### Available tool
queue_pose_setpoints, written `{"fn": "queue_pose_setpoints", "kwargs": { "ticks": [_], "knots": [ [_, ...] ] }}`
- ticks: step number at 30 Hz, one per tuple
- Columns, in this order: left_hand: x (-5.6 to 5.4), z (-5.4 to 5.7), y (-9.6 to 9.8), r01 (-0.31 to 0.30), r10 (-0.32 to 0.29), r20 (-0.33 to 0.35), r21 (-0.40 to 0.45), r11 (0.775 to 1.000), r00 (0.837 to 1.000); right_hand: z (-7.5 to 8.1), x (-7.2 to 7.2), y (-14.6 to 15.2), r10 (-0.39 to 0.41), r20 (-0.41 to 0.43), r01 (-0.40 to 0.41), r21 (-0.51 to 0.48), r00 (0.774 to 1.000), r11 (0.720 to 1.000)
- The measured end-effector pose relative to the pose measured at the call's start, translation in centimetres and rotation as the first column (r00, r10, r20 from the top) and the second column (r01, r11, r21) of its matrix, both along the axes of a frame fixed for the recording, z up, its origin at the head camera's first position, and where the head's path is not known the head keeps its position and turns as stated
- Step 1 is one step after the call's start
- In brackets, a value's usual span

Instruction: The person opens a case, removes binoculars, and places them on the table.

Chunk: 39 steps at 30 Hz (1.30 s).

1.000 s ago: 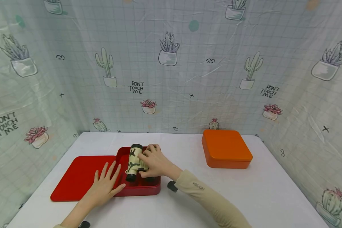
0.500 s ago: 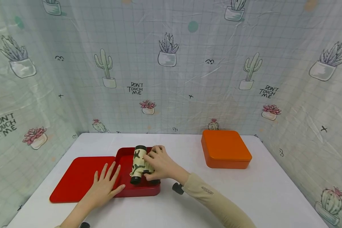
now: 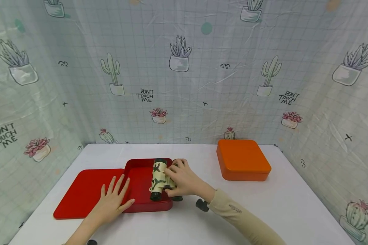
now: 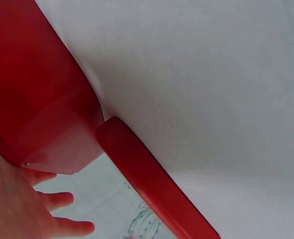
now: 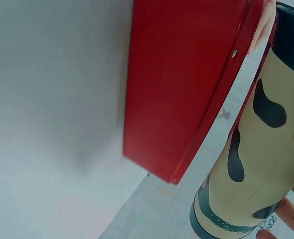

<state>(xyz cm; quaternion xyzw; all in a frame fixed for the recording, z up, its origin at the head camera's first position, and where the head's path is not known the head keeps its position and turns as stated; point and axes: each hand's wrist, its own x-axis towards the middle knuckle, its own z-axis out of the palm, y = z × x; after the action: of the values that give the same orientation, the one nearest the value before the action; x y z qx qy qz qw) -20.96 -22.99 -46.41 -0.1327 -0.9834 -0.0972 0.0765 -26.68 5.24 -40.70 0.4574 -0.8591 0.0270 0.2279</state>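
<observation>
In the head view a red box (image 3: pixel 141 197) lies open on the white table, its flat red lid (image 3: pixel 79 190) beside it on the left. My right hand (image 3: pixel 187 178) grips a pair of cream binoculars (image 3: pixel 157 178) with dark camouflage patches and black ends. The binoculars are over the box's right side, and their right barrel is partly hidden by the hand. My left hand (image 3: pixel 110 200) rests with spread, straight fingers at the box's left edge, next to the lid. In the right wrist view the binoculars' barrel (image 5: pixel 261 144) is above the box's outer wall (image 5: pixel 181 89).
A closed orange box (image 3: pixel 243 158) stands at the back right of the white table (image 3: pixel 233 211). Behind and at both sides hangs a pale curtain (image 3: pixel 184 92) printed with cacti.
My right hand has moved the binoculars to the right, from the middle of the red box to its right edge. The left hand has stayed in place.
</observation>
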Motion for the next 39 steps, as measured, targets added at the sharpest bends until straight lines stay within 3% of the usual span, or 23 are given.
{"fn": "queue_pose_setpoints", "kwargs": {
  "ticks": [16,39],
  "knots": [
    [-0.1,0.0,-0.1,0.020,-0.020,-0.012,-0.007,1.000,1.000,-0.5,0.3,3.9,-0.003,-0.030,0.002,-0.050,1.000,0.999],
    [0.1,-0.1,-0.3,0.022,-0.022,-0.012,-0.006,1.000,1.000,-2.9,-0.3,8.1,-0.010,-0.060,0.012,0.032,0.998,0.999]
  ]
}}
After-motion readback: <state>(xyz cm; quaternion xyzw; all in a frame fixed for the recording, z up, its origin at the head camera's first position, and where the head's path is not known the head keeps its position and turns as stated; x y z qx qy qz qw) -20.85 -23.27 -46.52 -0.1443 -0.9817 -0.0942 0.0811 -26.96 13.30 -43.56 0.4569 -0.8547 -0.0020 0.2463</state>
